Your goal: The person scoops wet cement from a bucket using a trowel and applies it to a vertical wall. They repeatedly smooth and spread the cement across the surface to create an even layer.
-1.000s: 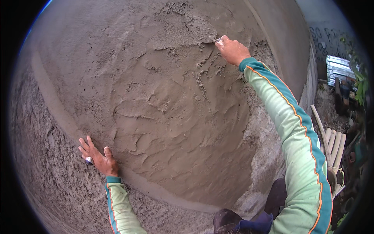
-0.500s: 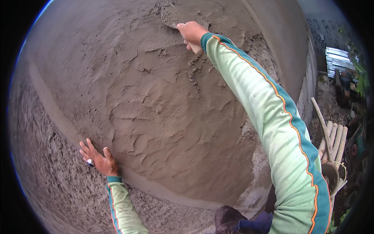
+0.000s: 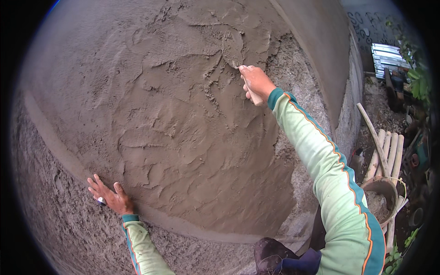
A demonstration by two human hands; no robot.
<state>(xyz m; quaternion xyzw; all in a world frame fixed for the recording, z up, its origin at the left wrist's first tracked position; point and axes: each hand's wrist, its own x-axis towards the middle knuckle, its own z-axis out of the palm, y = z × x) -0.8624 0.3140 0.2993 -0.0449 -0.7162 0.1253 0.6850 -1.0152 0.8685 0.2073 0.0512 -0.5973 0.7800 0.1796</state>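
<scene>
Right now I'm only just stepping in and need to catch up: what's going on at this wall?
A person in a green long-sleeved top is spreading wet grey plaster over a rough wall. The right hand grips a trowel by its handle, blade pressed flat against the plaster high up. The left hand lies spread against the wall at the lower edge of the fresh coat. A bucket with mortar stands at the right beside some wooden poles.
</scene>
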